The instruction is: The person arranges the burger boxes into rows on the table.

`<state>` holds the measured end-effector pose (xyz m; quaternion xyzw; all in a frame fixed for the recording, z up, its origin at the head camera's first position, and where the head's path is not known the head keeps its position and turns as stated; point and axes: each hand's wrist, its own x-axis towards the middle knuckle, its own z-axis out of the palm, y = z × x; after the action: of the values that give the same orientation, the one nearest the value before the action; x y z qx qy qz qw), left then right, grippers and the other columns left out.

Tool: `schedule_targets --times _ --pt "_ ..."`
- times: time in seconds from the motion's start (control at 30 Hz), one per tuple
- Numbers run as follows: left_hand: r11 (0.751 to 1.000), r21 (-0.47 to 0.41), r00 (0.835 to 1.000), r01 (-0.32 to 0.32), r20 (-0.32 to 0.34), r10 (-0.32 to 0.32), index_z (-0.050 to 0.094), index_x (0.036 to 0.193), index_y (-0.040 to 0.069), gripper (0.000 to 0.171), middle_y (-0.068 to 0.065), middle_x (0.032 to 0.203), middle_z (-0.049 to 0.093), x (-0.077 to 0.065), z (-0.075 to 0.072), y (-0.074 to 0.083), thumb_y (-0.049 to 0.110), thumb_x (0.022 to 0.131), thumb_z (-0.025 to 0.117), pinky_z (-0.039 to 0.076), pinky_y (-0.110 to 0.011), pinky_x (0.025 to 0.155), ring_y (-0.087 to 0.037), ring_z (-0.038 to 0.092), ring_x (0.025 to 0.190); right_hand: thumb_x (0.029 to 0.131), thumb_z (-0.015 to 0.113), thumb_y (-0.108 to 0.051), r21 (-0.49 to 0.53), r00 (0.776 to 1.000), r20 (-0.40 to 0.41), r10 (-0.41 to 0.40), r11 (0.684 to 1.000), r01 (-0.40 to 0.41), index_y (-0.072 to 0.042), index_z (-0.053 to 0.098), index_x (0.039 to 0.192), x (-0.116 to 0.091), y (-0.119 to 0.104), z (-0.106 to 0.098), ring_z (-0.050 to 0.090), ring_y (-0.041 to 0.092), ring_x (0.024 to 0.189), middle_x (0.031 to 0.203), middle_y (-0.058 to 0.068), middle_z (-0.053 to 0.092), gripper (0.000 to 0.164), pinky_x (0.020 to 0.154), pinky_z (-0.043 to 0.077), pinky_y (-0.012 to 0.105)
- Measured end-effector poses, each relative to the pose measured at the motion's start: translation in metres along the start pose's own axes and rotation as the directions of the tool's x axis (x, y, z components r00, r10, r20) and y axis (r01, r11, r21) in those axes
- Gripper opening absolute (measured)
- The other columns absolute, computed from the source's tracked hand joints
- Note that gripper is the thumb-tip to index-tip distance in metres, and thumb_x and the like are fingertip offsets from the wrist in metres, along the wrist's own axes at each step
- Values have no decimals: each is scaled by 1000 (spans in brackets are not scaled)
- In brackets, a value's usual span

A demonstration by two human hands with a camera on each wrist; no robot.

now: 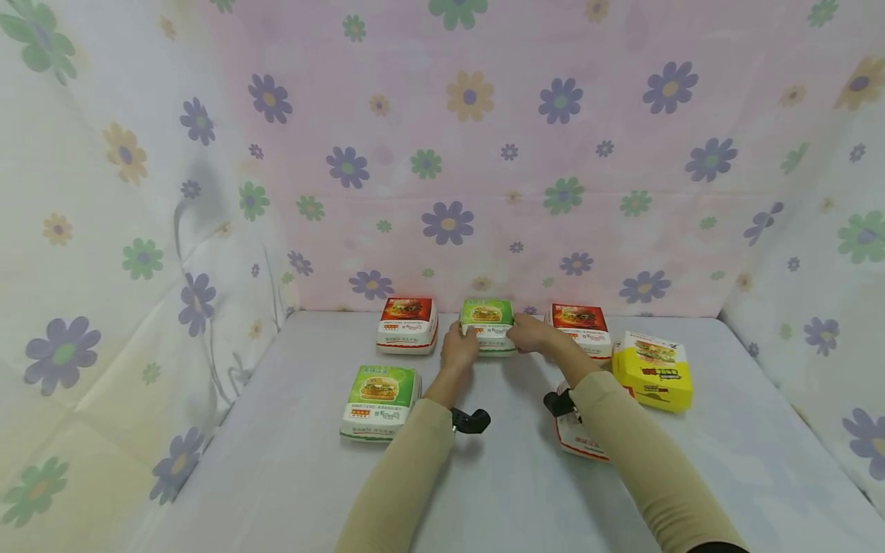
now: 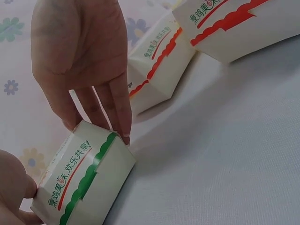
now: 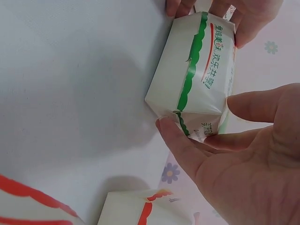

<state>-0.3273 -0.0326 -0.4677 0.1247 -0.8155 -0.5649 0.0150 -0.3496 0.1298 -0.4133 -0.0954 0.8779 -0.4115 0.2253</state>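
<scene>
Green-lidded card box [image 1: 487, 315], left of the yellow box [image 1: 652, 376] and a little farther back: grasped by both hands. Left hand [image 1: 459, 351] pinches its left end; right hand [image 1: 532, 335] pinches the right end, where the card looks creased. I cannot tell whether the base is raised. Handling note: I would match light pressure at both ends, move the hands together to hold it level, and mind the near red-lidded box [image 1: 579, 316], behind-left of the yellow box. Front-left of the yellow box: red-trimmed box [image 1: 578, 439], partly under the right sleeve [image 1: 646, 453]. Well left: far red-lidded box [image 1: 408, 326] and second green-lidded box [image 1: 380, 399].
</scene>
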Motion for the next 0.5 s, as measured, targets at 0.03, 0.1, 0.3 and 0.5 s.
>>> schedule_targets --times 0.03,0.1,0.3,0.5 --pt "1000 3 1000 5 -3 -5 37 155 -2 57 -24 155 43 0 0 0 29 108 42 29 -54 119 -41 36 145 102 42 -6 5 1000 3 -2 1000 2 11 40 144 -1 0 0 51 24 92 118 17 57 46 80 47 34" --pt "1000 13 1000 21 -14 -21 35 155 -2 59 -25 155 42 -1 0 1 31 107 43 28 -56 119 -44 35 145 103 41 -8 23 1000 9 0 1000 0 9 39 147 -2 -1 -1 52 27 100 126 19 56 48 88 49 39" --pt "991 121 998 60 -34 -56 26 159 -1 71 -29 156 35 -7 1 6 41 105 45 29 -59 117 -52 35 141 108 43 -21 -67 999 -6 42 997 -42 9 16 158 -13 -2 -7 44 42 138 163 28 26 65 113 39 55" --pt "989 143 999 -21 -25 25 20 159 -5 74 -32 157 28 -18 2 14 38 105 49 27 -60 117 -54 29 141 109 43 -26 -168 1000 -21 0 986 -4 11 10 159 -33 -12 -12 13 45 154 166 31 14 70 123 18 58"
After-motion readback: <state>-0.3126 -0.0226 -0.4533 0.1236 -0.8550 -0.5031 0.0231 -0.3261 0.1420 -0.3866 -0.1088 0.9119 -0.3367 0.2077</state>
